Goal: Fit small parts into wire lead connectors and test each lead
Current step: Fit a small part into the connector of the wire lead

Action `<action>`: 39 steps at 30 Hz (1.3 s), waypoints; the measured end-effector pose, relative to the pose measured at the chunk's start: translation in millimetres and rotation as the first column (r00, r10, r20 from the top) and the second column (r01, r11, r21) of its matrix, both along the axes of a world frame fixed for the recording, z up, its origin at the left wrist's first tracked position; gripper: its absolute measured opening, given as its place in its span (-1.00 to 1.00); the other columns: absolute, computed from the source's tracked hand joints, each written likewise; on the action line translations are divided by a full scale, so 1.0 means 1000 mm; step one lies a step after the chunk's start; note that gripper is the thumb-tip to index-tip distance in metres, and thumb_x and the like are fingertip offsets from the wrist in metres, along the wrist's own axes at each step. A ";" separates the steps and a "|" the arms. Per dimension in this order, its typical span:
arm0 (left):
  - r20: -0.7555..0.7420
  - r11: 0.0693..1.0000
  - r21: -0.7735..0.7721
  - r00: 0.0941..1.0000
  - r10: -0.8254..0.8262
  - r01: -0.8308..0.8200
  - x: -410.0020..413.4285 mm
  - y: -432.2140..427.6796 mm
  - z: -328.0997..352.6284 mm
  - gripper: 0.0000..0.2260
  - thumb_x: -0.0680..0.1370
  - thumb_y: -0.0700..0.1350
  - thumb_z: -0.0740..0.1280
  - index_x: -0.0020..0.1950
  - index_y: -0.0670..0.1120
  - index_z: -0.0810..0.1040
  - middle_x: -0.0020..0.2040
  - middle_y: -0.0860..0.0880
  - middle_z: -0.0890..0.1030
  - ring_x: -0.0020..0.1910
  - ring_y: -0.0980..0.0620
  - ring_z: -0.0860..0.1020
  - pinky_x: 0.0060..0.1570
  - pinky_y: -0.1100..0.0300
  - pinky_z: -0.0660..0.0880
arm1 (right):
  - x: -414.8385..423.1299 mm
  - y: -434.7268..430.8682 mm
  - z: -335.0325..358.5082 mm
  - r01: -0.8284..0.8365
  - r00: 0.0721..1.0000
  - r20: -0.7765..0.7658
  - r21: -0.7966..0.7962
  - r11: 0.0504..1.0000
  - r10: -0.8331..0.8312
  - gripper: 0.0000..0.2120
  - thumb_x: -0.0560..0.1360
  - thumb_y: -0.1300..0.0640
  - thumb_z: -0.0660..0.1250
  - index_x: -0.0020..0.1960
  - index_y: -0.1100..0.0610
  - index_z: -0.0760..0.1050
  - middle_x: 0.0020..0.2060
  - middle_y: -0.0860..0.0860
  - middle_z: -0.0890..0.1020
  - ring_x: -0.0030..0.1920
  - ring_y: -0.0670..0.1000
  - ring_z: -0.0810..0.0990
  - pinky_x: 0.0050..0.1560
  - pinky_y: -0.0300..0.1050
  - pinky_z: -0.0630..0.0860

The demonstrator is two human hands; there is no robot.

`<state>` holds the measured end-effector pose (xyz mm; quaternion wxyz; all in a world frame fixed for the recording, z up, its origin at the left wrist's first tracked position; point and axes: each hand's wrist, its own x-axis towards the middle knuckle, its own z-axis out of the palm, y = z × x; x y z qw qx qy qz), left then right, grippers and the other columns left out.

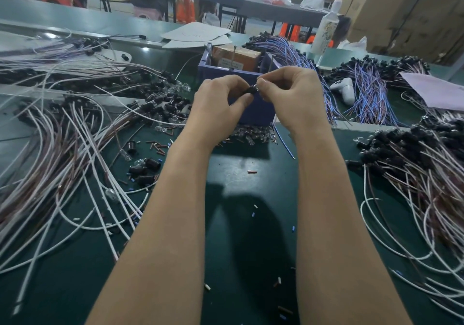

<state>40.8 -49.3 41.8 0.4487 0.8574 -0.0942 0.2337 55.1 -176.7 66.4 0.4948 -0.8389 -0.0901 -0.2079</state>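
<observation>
I see both hands drawn together, raised over the blue bin point(253, 114) at the middle of the worktop point(241, 199). The left hand point(218, 104) pinches a small black connector point(250, 90) between thumb and curled fingers. The right hand point(293, 94) pinches something tiny at the connector's open end, fingertips almost touching those of the left. I judge this to be the fitting step: one hand steadies the socket while the other presses the part in, held up close where I can see it.

The stock is laid out to suit that. A heap of small clear glass bulbs point(247, 134) lies against the foot of the bin, just below the hands. White-and-brown leads point(75, 134) sprawl to the left, with a second pile point(414, 154) at the right, and the blue-wired leads point(296, 53) lie behind the bin. Which pile is finished I cannot say.

Much is hidden. The part in the right hand is covered by the fingertips – only a pale glint shows, likely a bulb. The connector's own wire is lost behind the left palm. Thin metal pins point(234, 56) stand up from the bin beside a brown box point(236, 57), and they may be test contacts, though I cannot confirm it. The background is blurred.
</observation>
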 end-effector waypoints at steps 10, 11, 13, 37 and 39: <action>-0.033 0.994 -0.105 0.999 0.015 -0.018 0.006 -0.001 -0.004 -0.90 0.53 -0.20 0.33 -0.02 -0.03 0.57 -0.22 0.07 0.59 -0.19 0.09 0.56 -0.11 0.32 0.45 | -0.001 0.005 -0.003 0.017 1.000 0.010 0.017 1.000 -0.018 -0.93 0.48 0.14 0.38 -0.17 0.02 0.54 -0.26 0.03 0.65 -0.21 -0.01 0.61 -0.06 -0.07 0.56; -0.026 0.991 -0.129 0.999 0.021 -0.024 0.006 -0.001 -0.005 -0.89 0.53 -0.22 0.33 -0.02 -0.03 0.55 -0.19 0.06 0.60 -0.15 0.09 0.57 -0.05 0.31 0.48 | -0.002 0.004 -0.001 0.021 1.000 0.008 0.064 0.998 -0.022 -0.90 0.48 0.16 0.37 -0.19 -0.01 0.52 -0.25 0.04 0.66 -0.19 0.03 0.63 -0.01 0.01 0.58; -0.007 0.980 -0.197 1.000 0.009 -0.010 0.006 0.000 -0.006 -0.86 0.52 -0.28 0.31 -0.01 -0.04 0.51 -0.10 0.01 0.64 -0.05 0.08 0.61 0.09 0.24 0.50 | -0.003 0.002 0.001 0.018 1.000 -0.007 0.132 0.991 -0.017 -0.85 0.46 0.20 0.36 -0.20 -0.04 0.52 -0.27 0.05 0.66 -0.16 0.07 0.64 0.02 0.11 0.57; 0.035 0.973 -0.229 0.999 -0.005 0.013 0.005 -0.002 -0.002 -0.83 0.52 -0.32 0.28 0.02 -0.08 0.53 -0.12 0.06 0.60 -0.05 0.11 0.59 0.11 0.28 0.49 | -0.002 0.007 0.005 -0.041 0.989 0.137 -0.096 0.994 0.055 -0.93 0.45 0.25 0.40 -0.11 0.11 0.63 -0.23 -0.02 0.66 -0.18 -0.09 0.63 -0.05 -0.27 0.55; 0.032 0.979 -0.202 0.999 -0.007 0.013 0.004 -0.002 -0.002 -0.84 0.52 -0.30 0.28 0.04 -0.10 0.55 -0.11 0.04 0.61 -0.06 0.11 0.59 0.10 0.28 0.50 | -0.003 0.007 0.005 -0.010 0.988 0.149 -0.122 0.992 0.028 -0.92 0.45 0.23 0.40 -0.10 0.10 0.65 -0.24 -0.03 0.66 -0.19 -0.11 0.62 -0.09 -0.35 0.51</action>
